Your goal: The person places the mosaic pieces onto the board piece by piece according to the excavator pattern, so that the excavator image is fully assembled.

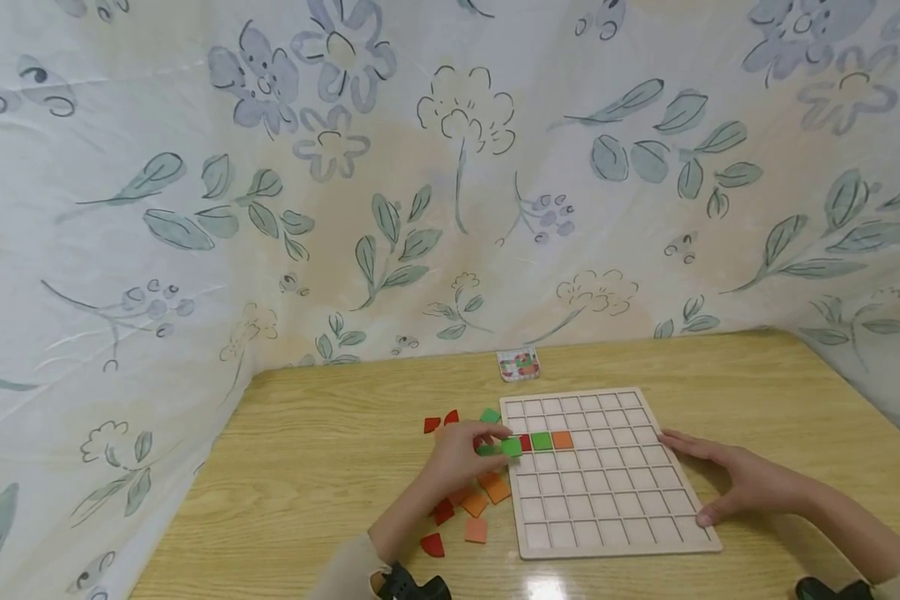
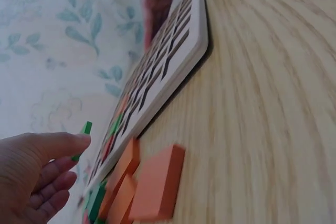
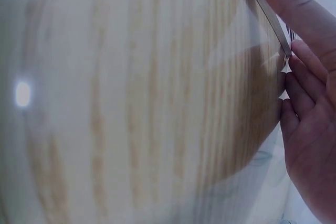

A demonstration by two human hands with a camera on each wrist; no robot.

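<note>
While orange and red tiles (image 1: 476,530) are lying left of the wooden grid board (image 1: 616,481), the right hand (image 1: 735,475) is touching its right edge, thumb spread from fingers; the left hand (image 1: 457,455) is pinching a green square tile (image 1: 512,447) at the board's left edge; farther, a patterned card (image 1: 519,365) is lying.

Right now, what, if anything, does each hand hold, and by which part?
The left hand pinches a green tile by its opposite edges. The right hand only touches the board at its right edge.
</note>
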